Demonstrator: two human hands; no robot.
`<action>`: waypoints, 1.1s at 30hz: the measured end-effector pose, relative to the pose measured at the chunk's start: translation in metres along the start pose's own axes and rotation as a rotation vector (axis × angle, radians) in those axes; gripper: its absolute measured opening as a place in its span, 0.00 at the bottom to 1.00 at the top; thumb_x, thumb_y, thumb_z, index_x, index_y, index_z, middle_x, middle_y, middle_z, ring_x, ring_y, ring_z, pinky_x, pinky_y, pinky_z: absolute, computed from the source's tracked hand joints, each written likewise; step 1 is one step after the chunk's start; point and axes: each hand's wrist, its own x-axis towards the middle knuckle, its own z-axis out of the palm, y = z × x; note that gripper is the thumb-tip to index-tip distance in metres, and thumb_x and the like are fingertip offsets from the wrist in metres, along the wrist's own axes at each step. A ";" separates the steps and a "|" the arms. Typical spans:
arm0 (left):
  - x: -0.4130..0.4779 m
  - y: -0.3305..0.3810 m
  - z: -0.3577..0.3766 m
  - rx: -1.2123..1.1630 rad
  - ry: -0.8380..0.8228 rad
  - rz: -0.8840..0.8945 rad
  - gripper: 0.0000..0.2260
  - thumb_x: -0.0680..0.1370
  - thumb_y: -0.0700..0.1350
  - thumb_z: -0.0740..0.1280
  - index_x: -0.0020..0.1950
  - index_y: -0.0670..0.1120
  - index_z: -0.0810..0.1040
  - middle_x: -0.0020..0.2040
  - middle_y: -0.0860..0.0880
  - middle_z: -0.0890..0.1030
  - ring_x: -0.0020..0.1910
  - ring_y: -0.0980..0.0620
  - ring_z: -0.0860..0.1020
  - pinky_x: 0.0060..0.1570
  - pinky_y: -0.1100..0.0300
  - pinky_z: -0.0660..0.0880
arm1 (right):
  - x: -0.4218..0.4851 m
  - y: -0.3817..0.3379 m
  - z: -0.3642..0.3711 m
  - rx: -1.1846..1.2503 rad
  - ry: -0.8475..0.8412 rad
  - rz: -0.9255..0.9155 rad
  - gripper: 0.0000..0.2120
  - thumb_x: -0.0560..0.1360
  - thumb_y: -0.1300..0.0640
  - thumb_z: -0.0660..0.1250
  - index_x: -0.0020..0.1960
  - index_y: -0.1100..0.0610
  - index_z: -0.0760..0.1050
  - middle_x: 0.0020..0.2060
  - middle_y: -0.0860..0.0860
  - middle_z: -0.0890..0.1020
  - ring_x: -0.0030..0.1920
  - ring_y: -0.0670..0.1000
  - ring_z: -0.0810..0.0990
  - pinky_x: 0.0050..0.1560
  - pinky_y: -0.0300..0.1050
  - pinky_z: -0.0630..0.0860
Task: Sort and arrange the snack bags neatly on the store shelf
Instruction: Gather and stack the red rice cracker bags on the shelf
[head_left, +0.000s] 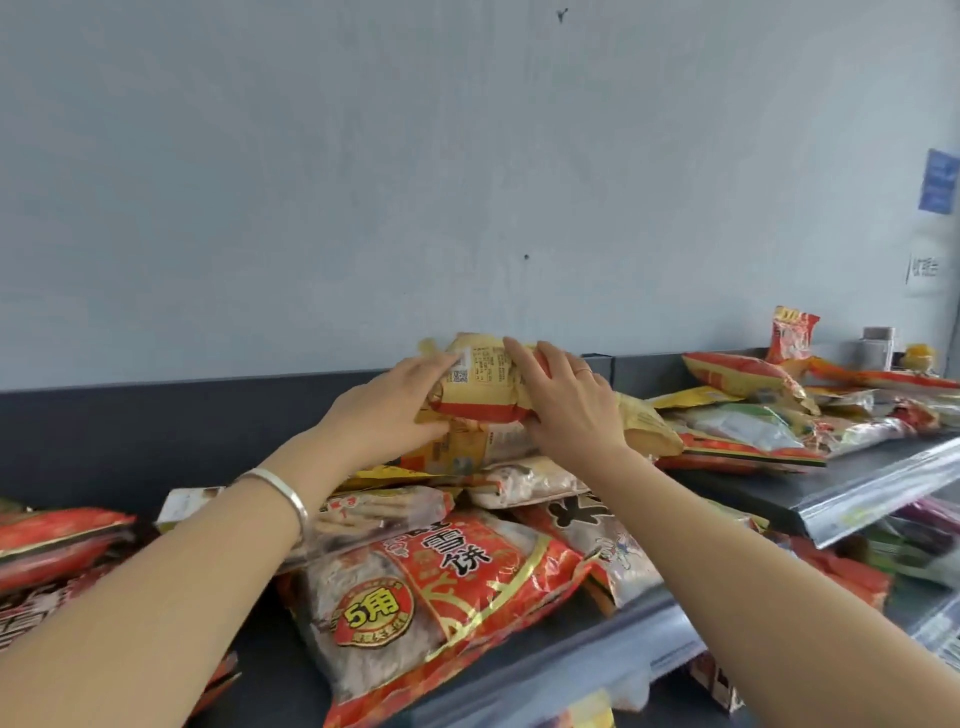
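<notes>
Blue wall (311, 208) behind, messy shelf (737, 486); left grip (384, 410) and right grip (566, 405) both clamped on a yellow bag (483, 384) topping the pile (467, 449), red bag (441, 587) below the grips.

Pale blue-grey wall (363, 156) behind a dark grey store shelf (748, 491)
Soft, even light across the paint; a small dark mark (526, 256) mid-wall, another mark (561, 14) near the top; far right, a blue notice (939, 181) above a white paper slip (924, 270); low dark back panel (156, 415) along the foot of the wall; clear price strip (883, 486) on the near edge of the shelf
</notes>
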 end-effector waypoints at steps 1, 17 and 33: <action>0.007 0.011 0.004 -0.045 0.021 0.005 0.36 0.77 0.53 0.65 0.75 0.62 0.43 0.74 0.50 0.61 0.65 0.50 0.71 0.56 0.49 0.76 | 0.000 0.012 -0.001 0.006 0.043 0.002 0.38 0.73 0.53 0.68 0.75 0.46 0.51 0.69 0.55 0.68 0.66 0.61 0.70 0.55 0.57 0.75; 0.090 0.093 0.067 0.032 -0.102 0.012 0.33 0.78 0.53 0.62 0.77 0.59 0.47 0.77 0.51 0.55 0.71 0.48 0.65 0.63 0.48 0.70 | 0.007 0.127 0.035 -0.083 -0.161 0.408 0.39 0.73 0.55 0.67 0.76 0.49 0.48 0.71 0.57 0.62 0.69 0.64 0.63 0.63 0.62 0.66; 0.106 0.108 0.075 0.269 -0.027 0.096 0.21 0.78 0.55 0.59 0.72 0.57 0.64 0.69 0.53 0.70 0.66 0.50 0.70 0.58 0.50 0.72 | 0.003 0.123 0.030 0.077 -0.172 0.114 0.18 0.81 0.48 0.56 0.68 0.51 0.70 0.70 0.54 0.69 0.69 0.60 0.67 0.65 0.58 0.66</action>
